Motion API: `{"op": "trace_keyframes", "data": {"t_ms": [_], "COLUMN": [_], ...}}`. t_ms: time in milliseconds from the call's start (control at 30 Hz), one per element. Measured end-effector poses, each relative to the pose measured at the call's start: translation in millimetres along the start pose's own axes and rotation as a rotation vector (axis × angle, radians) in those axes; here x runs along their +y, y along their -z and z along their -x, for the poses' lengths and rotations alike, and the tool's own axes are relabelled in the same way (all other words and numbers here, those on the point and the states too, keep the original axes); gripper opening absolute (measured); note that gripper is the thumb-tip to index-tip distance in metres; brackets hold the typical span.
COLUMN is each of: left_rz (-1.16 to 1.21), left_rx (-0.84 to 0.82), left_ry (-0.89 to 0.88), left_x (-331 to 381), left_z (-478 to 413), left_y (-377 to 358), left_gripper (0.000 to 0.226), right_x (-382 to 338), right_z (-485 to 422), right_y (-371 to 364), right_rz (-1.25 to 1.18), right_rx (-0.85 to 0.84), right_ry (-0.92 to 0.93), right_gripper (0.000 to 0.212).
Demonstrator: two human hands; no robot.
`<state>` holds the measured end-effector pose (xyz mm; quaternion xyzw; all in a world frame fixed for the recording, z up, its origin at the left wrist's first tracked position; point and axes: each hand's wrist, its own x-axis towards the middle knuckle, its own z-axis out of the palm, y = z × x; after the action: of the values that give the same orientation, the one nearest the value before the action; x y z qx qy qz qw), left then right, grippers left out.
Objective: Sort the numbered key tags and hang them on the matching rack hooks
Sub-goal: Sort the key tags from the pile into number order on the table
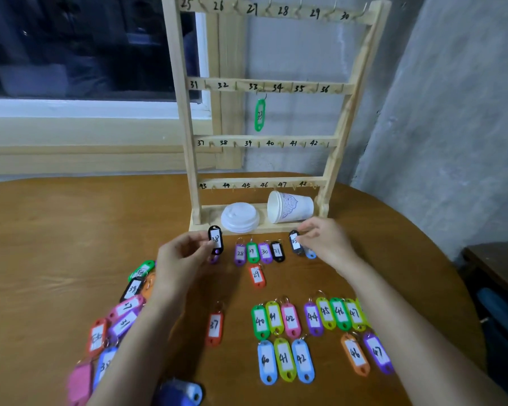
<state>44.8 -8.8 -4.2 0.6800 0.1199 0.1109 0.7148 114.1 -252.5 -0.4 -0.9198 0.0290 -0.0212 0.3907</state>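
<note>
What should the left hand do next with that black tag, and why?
Probably lay the black tag pinched by the left hand beside the purple tag marked 28 on the table. Its label seems to read 28 too, and matching numbers already lie together, while only one green tag hangs on the rack.

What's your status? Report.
Left hand pinches black plastic key tag. Right hand pinches another black tag. Green tag hangs at 33 on wooden rack. White paper cup lies under bottom hooks.

Round wooden table [56,230], pretty busy
key rack [186,127] stands at the back, colourful numbered tags [283,358] spread out in front.
</note>
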Motion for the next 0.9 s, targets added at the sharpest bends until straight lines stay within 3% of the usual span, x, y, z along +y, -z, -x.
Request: {"op": "trace_keyframes", "data": {"t_ms": [333,433,600,733,900], "left_rz": [-0.007,-0.005,-0.023,-0.054,-0.052], "left_rx": [0.023,0.022,0.02,-0.003,-0.007], "left_ry": [-0.002,-0.017,-0.069,-0.086,-0.086], "left_x": [-0.5,-0.3,2.0,1.5,3.5], "left_z": [6.3,8.3,13.0,15.0,16.9], "left_y": [5.1,6.0,2.1,3.8,2.6], "left_gripper": [0.01,0.01,0.013,0.012,0.014], "right_x": [2.0,3.3,10.5,23.3,26.9], "right_z": [4.3,20.1,50.0,58.5,66.0], "right_y": [-8.9,-0.5,1.6,7.3,7.2], "right_rz": [0.132,0.184,0.398,0.475,0.523], "right_rx": [-0.02,0.066,0.008,0.094,0.002], "right_ry": [0.054,0.155,0.379,0.307,0.255], "right_gripper": [0.02,0.019,0.027,0.032,0.04]}}
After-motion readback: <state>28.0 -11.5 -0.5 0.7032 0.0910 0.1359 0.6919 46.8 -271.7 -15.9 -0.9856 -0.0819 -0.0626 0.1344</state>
